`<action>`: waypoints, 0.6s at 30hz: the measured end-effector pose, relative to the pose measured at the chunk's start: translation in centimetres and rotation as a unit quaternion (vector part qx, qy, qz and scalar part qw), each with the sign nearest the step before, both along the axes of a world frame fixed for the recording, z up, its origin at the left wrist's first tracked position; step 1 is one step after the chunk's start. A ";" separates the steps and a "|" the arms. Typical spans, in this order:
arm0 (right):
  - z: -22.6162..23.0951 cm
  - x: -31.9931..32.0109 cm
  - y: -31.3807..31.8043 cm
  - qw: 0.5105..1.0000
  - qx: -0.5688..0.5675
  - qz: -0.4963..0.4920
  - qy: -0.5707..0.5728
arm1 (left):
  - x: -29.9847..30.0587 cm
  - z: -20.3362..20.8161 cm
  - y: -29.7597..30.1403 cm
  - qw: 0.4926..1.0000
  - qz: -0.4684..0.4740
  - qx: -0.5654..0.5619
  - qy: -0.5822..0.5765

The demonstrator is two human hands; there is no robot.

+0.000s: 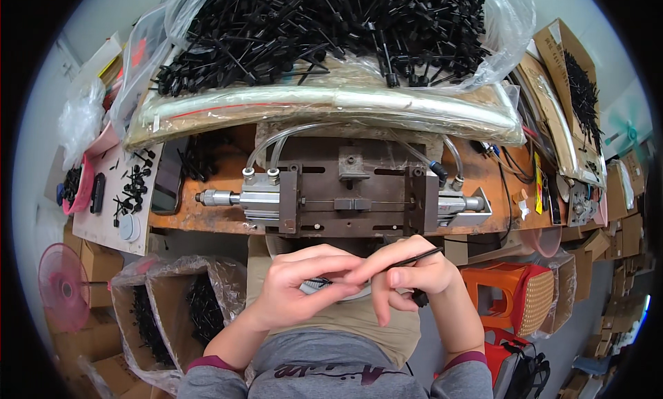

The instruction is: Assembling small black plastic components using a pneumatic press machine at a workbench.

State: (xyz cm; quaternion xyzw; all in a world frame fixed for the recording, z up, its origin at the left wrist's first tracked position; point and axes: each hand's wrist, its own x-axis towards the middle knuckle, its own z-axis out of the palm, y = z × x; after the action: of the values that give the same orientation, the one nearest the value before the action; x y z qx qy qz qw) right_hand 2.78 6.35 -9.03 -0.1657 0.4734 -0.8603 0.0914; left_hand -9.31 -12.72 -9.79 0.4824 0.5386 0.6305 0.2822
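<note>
In front of my lap, both hands meet below the bench edge. My right hand [409, 271] is closed around a thin black plastic rod [418, 257] that slants across its fingers. Beneath the same palm a black knob [420, 298] shows; whether it belongs to that rod I cannot tell. My left hand [309, 283] is in a pinch, its fingertips touching the right fingers. Something small and dark peeks out between its thumb and fingers, mostly hidden. Just beyond the hands sits a dark metal fixture [353, 222] with a pneumatic cylinder [261, 204] at the left and another cylinder [452, 205] at the right.
A heap of black stemmed parts [331, 33] lies on a plastic-covered tray [331, 103] above the fixture. Clear air hoses [280, 147] arch behind it. Lined cartons [166, 309] of black parts stand at lower left, an orange stool [494, 288] at right.
</note>
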 end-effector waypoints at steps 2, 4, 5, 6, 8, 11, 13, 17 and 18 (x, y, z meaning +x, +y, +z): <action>-0.3 0.5 -0.3 0.997 -0.066 -0.031 -0.029 | 0.0 0.5 0.2 0.999 0.028 0.013 0.037; -1.0 0.7 -0.1 0.995 -0.078 -0.058 -0.027 | -0.5 0.5 0.1 0.997 0.041 0.043 0.048; -1.0 0.9 -0.2 0.991 -0.081 -0.104 -0.028 | -0.6 0.4 0.0 0.996 0.046 0.058 0.053; -1.2 1.2 -0.3 0.987 -0.043 -0.149 -0.029 | -0.6 0.2 -0.3 0.995 0.073 0.055 0.036; -1.5 1.8 -0.7 0.973 0.002 -0.229 -0.038 | -0.7 0.4 -0.2 0.988 0.114 0.045 0.095; -1.5 2.6 -1.9 0.942 0.042 -0.330 -0.054 | -0.7 -0.3 0.7 0.956 0.171 0.027 0.238; -1.3 3.0 -2.5 0.914 0.085 -0.391 -0.059 | -0.3 -1.2 1.7 0.923 0.195 0.007 0.331; -0.9 3.6 -2.8 0.877 0.141 -0.455 -0.064 | 0.4 -1.9 2.7 0.879 0.188 -0.042 0.436; -0.6 3.7 -3.0 0.869 0.149 -0.467 -0.070 | 0.4 -2.2 2.9 0.867 0.189 -0.046 0.460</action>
State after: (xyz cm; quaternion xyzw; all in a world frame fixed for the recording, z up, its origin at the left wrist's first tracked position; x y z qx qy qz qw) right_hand 6.43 3.32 -9.59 0.1515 0.6105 -0.7309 -0.2647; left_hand -8.93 -9.84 -11.97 0.5935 0.7163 0.3530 -0.0998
